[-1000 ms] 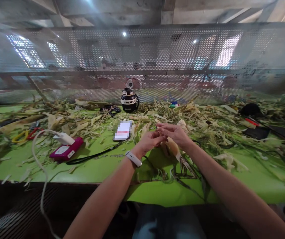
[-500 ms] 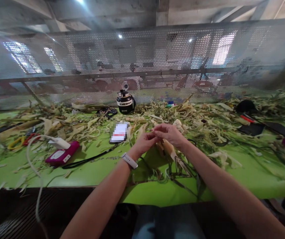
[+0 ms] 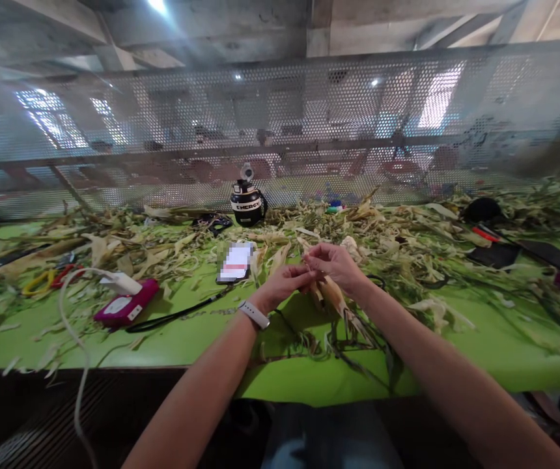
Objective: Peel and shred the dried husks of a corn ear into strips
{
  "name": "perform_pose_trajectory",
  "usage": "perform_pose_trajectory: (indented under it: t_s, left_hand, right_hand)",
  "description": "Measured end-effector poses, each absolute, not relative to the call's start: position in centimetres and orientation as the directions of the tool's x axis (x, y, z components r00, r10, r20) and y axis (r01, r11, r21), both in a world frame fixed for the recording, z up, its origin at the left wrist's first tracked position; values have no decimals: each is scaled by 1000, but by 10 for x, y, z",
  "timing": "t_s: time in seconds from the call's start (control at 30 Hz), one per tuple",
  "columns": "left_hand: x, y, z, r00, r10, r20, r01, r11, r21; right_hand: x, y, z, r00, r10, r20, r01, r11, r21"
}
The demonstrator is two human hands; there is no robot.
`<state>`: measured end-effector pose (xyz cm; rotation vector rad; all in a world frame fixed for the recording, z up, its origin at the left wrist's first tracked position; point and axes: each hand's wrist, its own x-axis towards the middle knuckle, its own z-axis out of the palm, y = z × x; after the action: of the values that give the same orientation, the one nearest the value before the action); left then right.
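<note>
Above the green table [image 3: 260, 384], my left hand [image 3: 282, 285] and my right hand [image 3: 336, 264] meet fingertip to fingertip. Both are closed in a pinch. Whatever lies between the fingertips is too small to name. Just under and behind my right hand, a bundle of dried corn husk [image 3: 341, 305] slants toward the table's front edge, its lower end frayed into strips. A pale rounded lump [image 3: 351, 247] sits beyond my right hand. Left of the hands rests a phone [image 3: 236, 262] with a lit screen and a black strap [image 3: 177, 318].
Loose husks [image 3: 387, 225] litter the back of the table. A black bottle [image 3: 247, 203] stands before a perforated metal screen [image 3: 280, 117]. At left are a magenta power bank [image 3: 126, 305], white cable [image 3: 82, 365] and yellow-handled scissors [image 3: 40, 283]. A black pouch [image 3: 493, 255] lies at right.
My fingertips have shifted slightly, the right hand's fingers lifting and spreading a little from the left's. The view has moved a touch; the things on the table stay put.
</note>
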<state>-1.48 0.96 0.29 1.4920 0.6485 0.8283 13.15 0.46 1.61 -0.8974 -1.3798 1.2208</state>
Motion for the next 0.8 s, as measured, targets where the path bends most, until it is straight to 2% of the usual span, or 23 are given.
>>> perform_pose_trajectory:
  t_s: [0.17,0.3,0.37,0.47,0.57,0.67,0.8]
  left_hand:
    - [-17,12,4,657,750,70,9,-101,995]
    - [-15,11,1,623,779,68,-98,-8,995]
    - [-15,12,-1,617,785,52,-169,68,983]
    - [-16,15,-2,650,760,10,-209,166,964]
    - [-17,17,-2,638,770,17,-233,172,957]
    - [-18,15,0,605,794,49,-217,105,971]
    - [-17,13,1,633,773,47,-137,52,989]
  right_hand:
    - [129,4,18,-139,960,245,24,251,-968]
    - [136,12,22,-131,950,284,138,301,-943]
    - [144,16,22,-41,948,316,185,318,-930]
    - [156,18,23,56,960,275,329,242,-913]
    - [159,14,24,-53,975,215,432,216,-876]
    - [153,11,25,-170,954,246,409,296,-864]
    - [145,12,20,-108,921,375,482,378,-791]
